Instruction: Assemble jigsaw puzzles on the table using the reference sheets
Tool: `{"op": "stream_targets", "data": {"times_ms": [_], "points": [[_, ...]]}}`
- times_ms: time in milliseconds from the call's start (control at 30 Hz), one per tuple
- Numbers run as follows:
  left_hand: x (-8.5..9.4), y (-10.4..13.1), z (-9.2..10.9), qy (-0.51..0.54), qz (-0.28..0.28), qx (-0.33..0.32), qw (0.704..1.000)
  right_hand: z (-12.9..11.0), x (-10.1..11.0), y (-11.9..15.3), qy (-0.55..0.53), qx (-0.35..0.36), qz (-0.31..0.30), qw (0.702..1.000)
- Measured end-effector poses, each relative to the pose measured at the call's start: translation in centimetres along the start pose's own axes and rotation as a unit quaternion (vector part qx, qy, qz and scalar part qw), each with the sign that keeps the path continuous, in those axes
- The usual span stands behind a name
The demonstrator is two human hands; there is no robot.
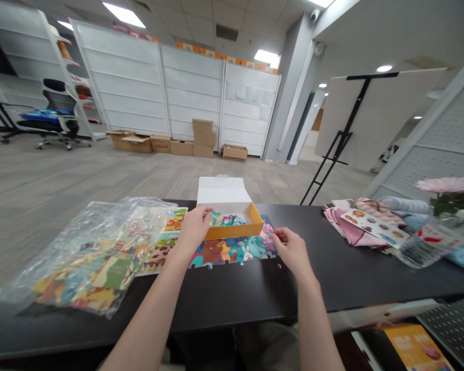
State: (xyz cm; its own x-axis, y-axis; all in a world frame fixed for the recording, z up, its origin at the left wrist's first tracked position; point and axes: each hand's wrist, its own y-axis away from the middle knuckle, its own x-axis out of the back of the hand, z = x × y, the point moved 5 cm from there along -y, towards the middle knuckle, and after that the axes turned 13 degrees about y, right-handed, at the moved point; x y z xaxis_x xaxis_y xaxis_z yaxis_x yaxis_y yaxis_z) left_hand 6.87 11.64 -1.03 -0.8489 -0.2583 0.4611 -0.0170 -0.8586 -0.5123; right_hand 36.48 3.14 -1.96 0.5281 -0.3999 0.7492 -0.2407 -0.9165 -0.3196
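A yellow cardboard box with a raised white lid holds colourful jigsaw pieces. It stands on or just behind a partly joined animal jigsaw puzzle, covering some of it. My left hand reaches over the box's left end, fingers bent and close together; what they grip is hidden. At the puzzle's right edge, my right hand has thumb and fingertips drawn together in a pinch, and anything between them is too small to name. A tiny loose bit lies below that hand.
Left on the black table lies a clear plastic bag of puzzle pieces, partly over picture sheets. Folded cloths, a sticker sheet and pink flowers are at the right. Beyond stands an easel.
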Motion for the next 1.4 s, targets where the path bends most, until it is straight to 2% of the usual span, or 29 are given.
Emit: {"op": "stream_targets", "data": {"times_ms": [100, 200, 267, 333, 400, 433, 500, 567, 633, 733, 900, 1033, 1133, 1267, 1400], "points": [[-0.4, 0.2, -0.5, -0.017, 0.010, -0.008, 1.000, 0.3, -1.0, -0.2, 0.005, 0.014, -0.024, 1.000], [0.4, 0.7, 0.0, -0.037, 0.042, -0.040, 0.998, -1.0, -2.9, -0.4, 0.011, 0.071, -0.060, 0.996], [1.2, 1.6, 1.1, -0.041, 0.065, -0.074, 0.994, -2.0, -4.0, -0.6, 0.040, 0.100, -0.046, 0.993], [1.8, 2.9, 2.7, -0.040, 0.082, -0.106, 0.990, -2.4, -4.7, -0.9, 0.074, 0.102, -0.016, 0.992], [1.8, 4.4, 4.5, -0.047, 0.074, -0.138, 0.987, -2.4, -5.2, -1.4, 0.094, 0.096, 0.003, 0.991], [1.6, 5.1, 5.4, -0.057, 0.051, -0.150, 0.986, -2.3, -5.4, -1.6, 0.096, 0.097, 0.005, 0.991], [0.4, 6.4, 6.6, -0.076, -0.058, -0.166, 0.981, -2.2, -5.7, -2.1, 0.085, 0.105, 0.003, 0.991], [-1.0, 7.4, 6.9, -0.104, -0.179, -0.163, 0.965, -2.1, -5.9, -2.5, 0.068, 0.115, 0.003, 0.991], [-2.0, 8.2, 6.5, -0.134, -0.263, -0.151, 0.944, -2.0, -6.0, -2.8, 0.059, 0.122, 0.009, 0.991], [-2.5, 8.9, 5.6, -0.157, -0.302, -0.130, 0.931, -2.0, -6.3, -3.1, 0.048, 0.131, 0.008, 0.990], [-2.9, 9.4, 5.2, -0.169, -0.308, -0.099, 0.931, -2.0, -6.7, -3.5, 0.048, 0.135, -0.025, 0.989], [-3.2, 9.5, 5.1, -0.186, -0.303, -0.077, 0.931, -2.3, -6.1, -3.8, 0.076, 0.114, -0.025, 0.990], [-3.3, 9.4, 4.9, -0.186, -0.315, -0.066, 0.928, -2.5, -5.1, -3.7, 0.067, 0.114, 0.001, 0.991], [-3.0, 9.2, 4.8, -0.187, -0.322, -0.055, 0.926, -1.7, -2.2, -3.2, 0.067, 0.100, 0.091, 0.989], [-3.0, 9.3, 4.5, -0.202, -0.330, -0.031, 0.921, 0.9, 1.5, -2.4, 0.073, 0.033, 0.175, 0.981]]}}
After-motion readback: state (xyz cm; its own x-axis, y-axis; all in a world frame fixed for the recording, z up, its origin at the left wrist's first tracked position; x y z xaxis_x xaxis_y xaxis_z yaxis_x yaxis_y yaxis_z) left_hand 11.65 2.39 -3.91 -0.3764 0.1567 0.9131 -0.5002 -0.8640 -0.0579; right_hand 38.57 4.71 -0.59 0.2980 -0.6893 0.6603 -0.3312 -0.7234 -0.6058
